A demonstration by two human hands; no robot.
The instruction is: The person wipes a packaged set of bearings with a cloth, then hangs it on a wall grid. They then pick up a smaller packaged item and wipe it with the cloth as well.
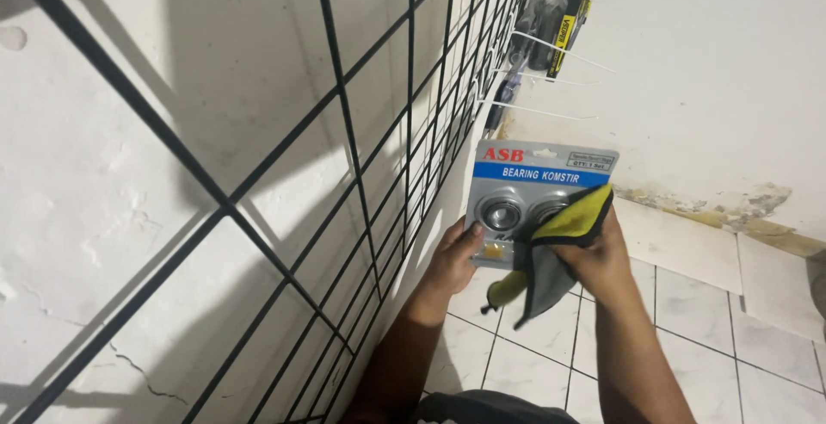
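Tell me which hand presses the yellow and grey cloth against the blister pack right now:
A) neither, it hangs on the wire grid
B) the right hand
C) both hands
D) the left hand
B: the right hand holds the cloth against the blister pack, while the left hand grips the pack's lower left edge.

I'm facing a black wire grid panel leaning along a cracked white wall. White hooks are sticking out, holding hanging packaged goods (top, blurry). White floor tiles are lying below.
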